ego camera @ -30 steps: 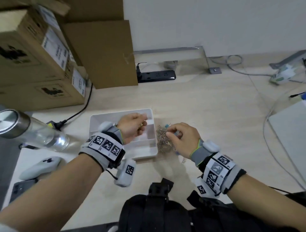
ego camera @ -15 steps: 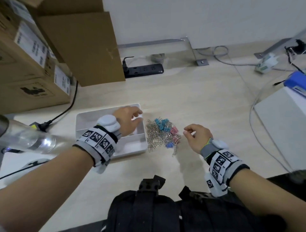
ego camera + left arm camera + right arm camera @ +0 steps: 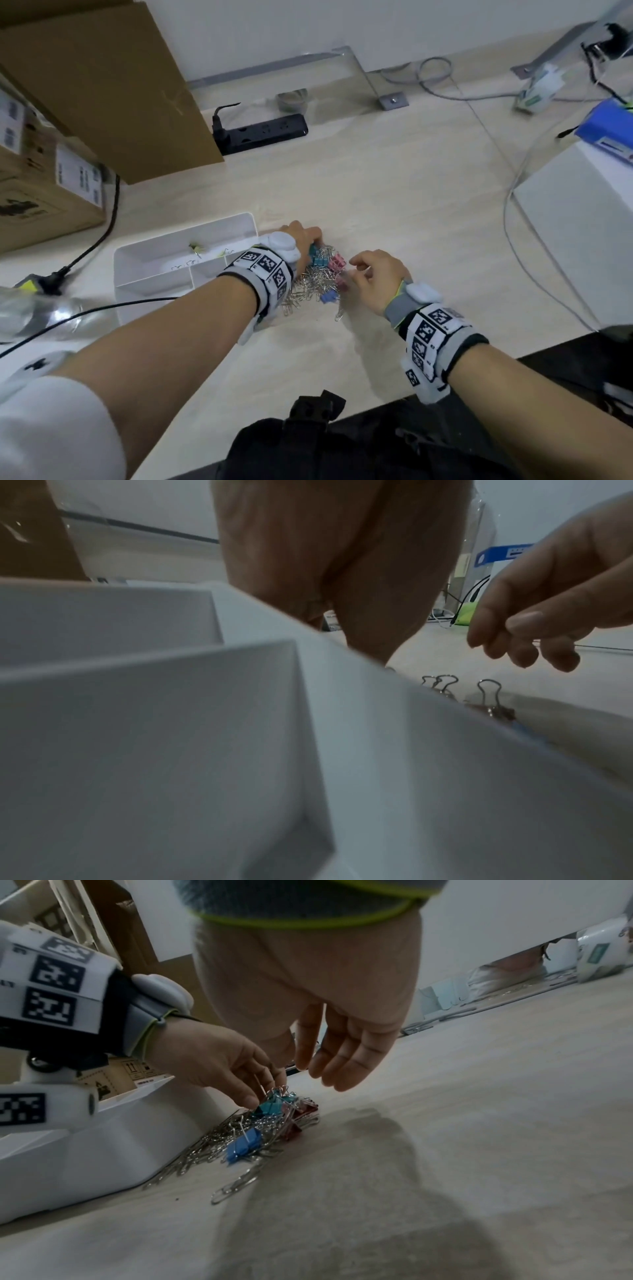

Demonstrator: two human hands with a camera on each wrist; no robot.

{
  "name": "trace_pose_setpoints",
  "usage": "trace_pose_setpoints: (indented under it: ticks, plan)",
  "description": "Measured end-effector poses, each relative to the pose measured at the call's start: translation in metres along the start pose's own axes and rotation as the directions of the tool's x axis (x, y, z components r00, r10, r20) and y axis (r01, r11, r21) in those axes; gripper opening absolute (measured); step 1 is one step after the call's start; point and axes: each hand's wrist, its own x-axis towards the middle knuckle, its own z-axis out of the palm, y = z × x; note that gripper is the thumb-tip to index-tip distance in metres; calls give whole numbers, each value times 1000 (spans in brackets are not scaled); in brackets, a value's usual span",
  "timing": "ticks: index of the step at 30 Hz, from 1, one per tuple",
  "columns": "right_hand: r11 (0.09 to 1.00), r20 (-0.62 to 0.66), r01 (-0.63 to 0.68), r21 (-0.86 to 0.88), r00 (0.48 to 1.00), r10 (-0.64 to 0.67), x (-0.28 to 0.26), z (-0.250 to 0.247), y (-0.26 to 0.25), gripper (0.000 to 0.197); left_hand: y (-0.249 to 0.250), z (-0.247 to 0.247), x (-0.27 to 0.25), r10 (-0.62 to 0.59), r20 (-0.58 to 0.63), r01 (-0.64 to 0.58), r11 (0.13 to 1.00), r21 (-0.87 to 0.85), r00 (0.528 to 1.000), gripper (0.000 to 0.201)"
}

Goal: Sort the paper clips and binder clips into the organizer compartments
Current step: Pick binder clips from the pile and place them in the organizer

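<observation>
A white organizer (image 3: 137, 274) with compartments stands left of centre; a green clip (image 3: 197, 247) and a few paper clips (image 3: 185, 265) lie in its far compartment. Right beside it is a pile of silver paper clips (image 3: 301, 287) mixed with teal (image 3: 318, 257), pink (image 3: 337, 263) and blue (image 3: 329, 297) binder clips. My left hand (image 3: 313, 241) reaches over the organizer's corner, and in the right wrist view its fingertips (image 3: 274, 1083) pinch a teal binder clip (image 3: 270, 1106). My right hand (image 3: 356, 270) hovers at the pile's right edge, fingers relaxed (image 3: 325, 1074), holding nothing.
Cardboard boxes (image 3: 113, 85) stand at the back left beside a black power strip (image 3: 263, 132). A black cable (image 3: 102, 226) and a clear bottle (image 3: 34, 315) lie left of the organizer. A white box (image 3: 582, 222) and grey cables (image 3: 513, 240) are at the right. A black bag (image 3: 308, 445) sits at the front edge.
My left hand has left the organizer and moved right onto the pile, closing on a teal binder clip. My right hand has come back left to the pile's edge.
</observation>
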Motion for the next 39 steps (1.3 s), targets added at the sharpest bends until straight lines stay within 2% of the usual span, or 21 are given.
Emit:
trace_pose_setpoints:
  ticks: [5, 9, 12, 15, 18, 20, 21, 23, 26, 28, 31, 32, 33, 37, 39]
  plan:
    - [999, -17, -3, 40, 1000, 4, 18, 8, -5, 19, -6, 10, 3, -13, -46, 6, 990, -142, 999, 32]
    - [1000, 21, -16, -12, 1000, 17, 36, 14, -19, 27, -11, 17, -2, -48, -202, 6, 979, -203, 978, 23]
    - [998, 75, -22, -60, 997, 27, 49, 18, -30, 34, -15, 17, -2, -39, -256, -33, 962, -270, 966, 19]
    - [986, 136, -13, -163, 990, 36, 58, 18, -41, 27, -19, 18, -4, -79, -328, -60, 918, -393, 941, 18]
    - [990, 192, -9, -140, 981, 36, 58, 15, -42, 15, -21, 11, -10, -151, -343, -70, 829, -554, 927, 15]
    - [997, 140, -7, -74, 990, 17, 54, 15, -37, 9, -20, 6, -16, -198, -312, -77, 721, -689, 929, 14]
    - [999, 97, -13, -34, 995, 16, 52, 15, -34, 6, -21, 4, -18, -224, -280, -77, 639, -766, 934, 13]
    - [996, 22, -47, 72, 999, 46, 49, 12, -32, 5, -23, 0, -24, -255, -186, -62, 427, -902, 949, 13]
    - [939, -14, -136, 315, 989, 148, 48, 4, -34, 8, -26, -3, -37, -180, -24, -14, 56, -998, 983, 14]
    - [821, 35, -219, 527, 971, 236, 51, 0, -34, 10, -25, -3, -42, -126, 42, 29, -98, -995, 991, 14]
    - [499, 194, -325, 804, 935, 297, 55, -8, -50, 14, -26, 0, -47, -72, 68, 49, -247, -968, 995, 15]
    - [447, 224, -335, 829, 932, 284, 54, -11, -56, 16, -25, 1, -48, -49, 74, 58, -284, -957, 996, 15]
    - [462, 214, -317, 828, 941, 263, 53, -13, -62, 17, -25, 1, -50, -24, 74, 63, -323, -944, 997, 15]
    - [781, 5, -65, 621, 997, 79, 46, -11, -85, 9, -24, 4, -55, 38, 111, 115, -481, -869, 993, 23]
    - [856, -40, 47, 515, 999, -31, 38, -8, -98, 4, -23, 3, -56, 12, 152, 133, -564, -815, 988, 28]
